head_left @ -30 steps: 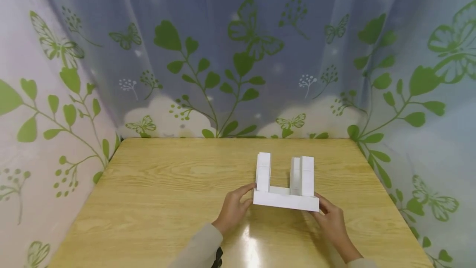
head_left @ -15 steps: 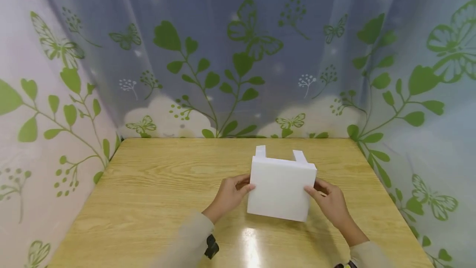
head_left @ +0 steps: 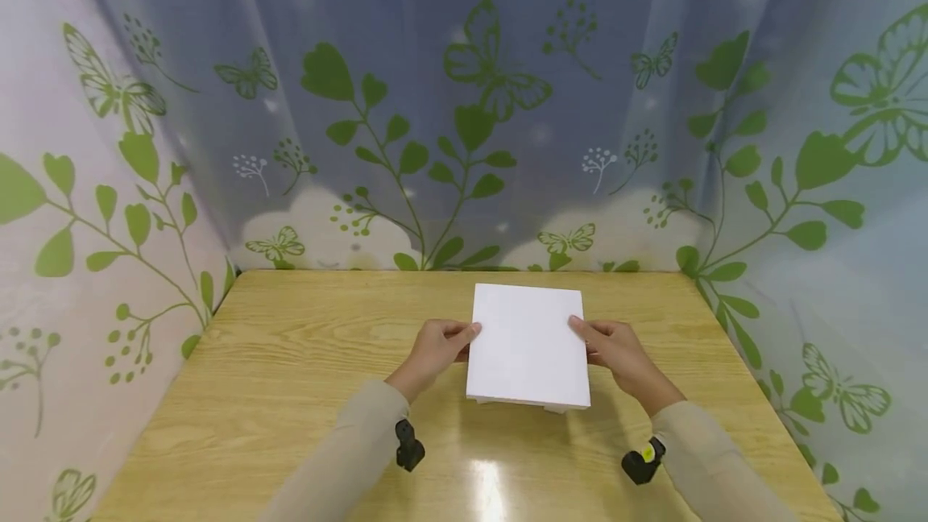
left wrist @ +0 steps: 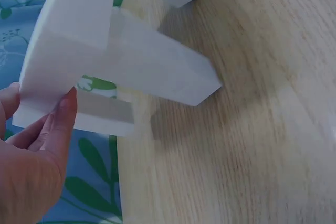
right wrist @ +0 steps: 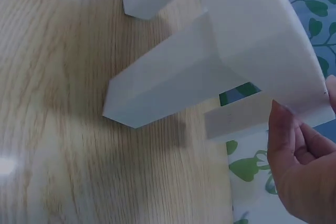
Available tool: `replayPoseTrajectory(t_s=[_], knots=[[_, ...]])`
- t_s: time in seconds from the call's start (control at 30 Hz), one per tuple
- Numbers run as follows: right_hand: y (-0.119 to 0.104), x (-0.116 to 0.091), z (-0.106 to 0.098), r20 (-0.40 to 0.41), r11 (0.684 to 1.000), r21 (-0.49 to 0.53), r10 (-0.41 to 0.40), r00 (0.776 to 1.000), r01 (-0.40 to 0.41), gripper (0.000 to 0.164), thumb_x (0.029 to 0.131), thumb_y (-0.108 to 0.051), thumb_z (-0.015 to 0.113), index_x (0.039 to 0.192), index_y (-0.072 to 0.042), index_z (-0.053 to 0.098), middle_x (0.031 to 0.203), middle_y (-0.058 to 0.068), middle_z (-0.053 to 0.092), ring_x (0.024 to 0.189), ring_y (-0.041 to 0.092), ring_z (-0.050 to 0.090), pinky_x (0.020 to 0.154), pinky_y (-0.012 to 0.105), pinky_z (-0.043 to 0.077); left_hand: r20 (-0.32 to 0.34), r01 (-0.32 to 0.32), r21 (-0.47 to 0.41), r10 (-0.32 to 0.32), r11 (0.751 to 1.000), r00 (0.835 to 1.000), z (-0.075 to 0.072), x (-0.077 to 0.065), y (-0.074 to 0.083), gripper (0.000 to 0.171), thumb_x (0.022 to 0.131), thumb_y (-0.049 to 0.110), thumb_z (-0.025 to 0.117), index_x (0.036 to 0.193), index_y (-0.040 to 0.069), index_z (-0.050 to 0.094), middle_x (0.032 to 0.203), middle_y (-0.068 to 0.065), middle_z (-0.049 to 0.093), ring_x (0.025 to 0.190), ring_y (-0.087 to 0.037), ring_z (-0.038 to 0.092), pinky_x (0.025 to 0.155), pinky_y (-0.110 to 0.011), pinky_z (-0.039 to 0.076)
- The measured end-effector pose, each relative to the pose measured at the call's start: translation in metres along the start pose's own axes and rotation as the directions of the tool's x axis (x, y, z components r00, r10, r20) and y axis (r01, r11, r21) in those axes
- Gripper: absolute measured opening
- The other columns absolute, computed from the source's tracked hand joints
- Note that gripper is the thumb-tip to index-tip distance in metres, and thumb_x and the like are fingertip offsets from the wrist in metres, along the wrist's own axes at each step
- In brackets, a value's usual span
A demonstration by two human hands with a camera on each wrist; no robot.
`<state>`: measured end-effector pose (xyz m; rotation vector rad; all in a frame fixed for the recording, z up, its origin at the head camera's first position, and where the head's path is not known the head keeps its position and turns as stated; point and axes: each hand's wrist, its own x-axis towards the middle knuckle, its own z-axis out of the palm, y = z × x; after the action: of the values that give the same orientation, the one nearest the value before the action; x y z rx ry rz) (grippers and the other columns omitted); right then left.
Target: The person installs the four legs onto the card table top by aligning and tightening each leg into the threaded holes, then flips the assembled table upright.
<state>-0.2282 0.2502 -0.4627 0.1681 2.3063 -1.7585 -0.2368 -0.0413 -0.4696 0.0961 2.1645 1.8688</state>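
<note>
A small white table-shaped model (head_left: 529,345), with a flat square top and block legs, is upright between my hands. My left hand (head_left: 435,351) pinches the left edge of its top, thumb above and fingers below. On the opposite edge, my right hand (head_left: 618,351) grips the top in the same way. Beneath the top, a white leg (left wrist: 157,66) points down at the wood in the left wrist view. Another leg (right wrist: 157,77) shows in the right wrist view. Shadows lie near the leg ends; whether they touch the wood, I cannot tell.
The wooden tabletop (head_left: 312,393) extends around the model. Patterned curtains with green leaves and butterflies (head_left: 406,119) enclose its back and both sides. Small black devices are strapped to both wrists, the left one (head_left: 409,445) and the right one (head_left: 644,461).
The white table model has turned over from legs up to legs down, its flat top now facing up. Both hands have moved slightly away from me and to the left with it.
</note>
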Motion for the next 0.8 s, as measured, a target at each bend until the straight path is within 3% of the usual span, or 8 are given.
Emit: replayPoseTrajectory(t_s=[0.2,0.43,0.8], knots=[[0.004,0.011,0.007,-0.002,0.997,0.03,0.064,0.998,-0.064,0.073,0.09,-0.05,0.061,0.13,0.011,0.051,0.107,0.013,0.063,0.083,0.015,0.062,0.078,0.031,0.056,-0.017,0.058,-0.005,-0.058,0.998,0.998,-0.003,0.005,-0.003,0.037,0.095,0.028,0.062,0.108,-0.005,0.068,0.092,-0.011,0.066,0.071,-0.013,0.064,0.081,-0.04,0.059],[0.008,0.013,0.011,0.014,0.994,0.074,0.083,0.996,-0.084,0.066,0.09,-0.047,0.062,0.119,0.012,0.059,0.081,0.001,0.066,0.073,0.012,0.06,0.069,0.026,0.054,-0.035,0.075,-0.001,-0.075,0.997,0.997,-0.003,0.007,-0.006,0.035,0.095,0.028,0.061,0.096,-0.006,0.068,0.08,-0.005,0.063,0.065,-0.01,0.061,0.076,-0.036,0.06],[0.01,0.014,0.01,0.035,0.991,0.091,0.092,0.995,-0.095,0.057,0.09,-0.048,0.061,0.105,0.007,0.066,0.08,0.0,0.066,0.073,0.013,0.06,0.07,0.027,0.054,-0.028,0.1,-0.07,-0.102,0.992,0.994,-0.002,0.008,-0.008,0.039,0.094,0.029,0.062,0.104,-0.009,0.066,0.079,-0.004,0.062,0.067,-0.01,0.062,0.074,-0.031,0.06]])
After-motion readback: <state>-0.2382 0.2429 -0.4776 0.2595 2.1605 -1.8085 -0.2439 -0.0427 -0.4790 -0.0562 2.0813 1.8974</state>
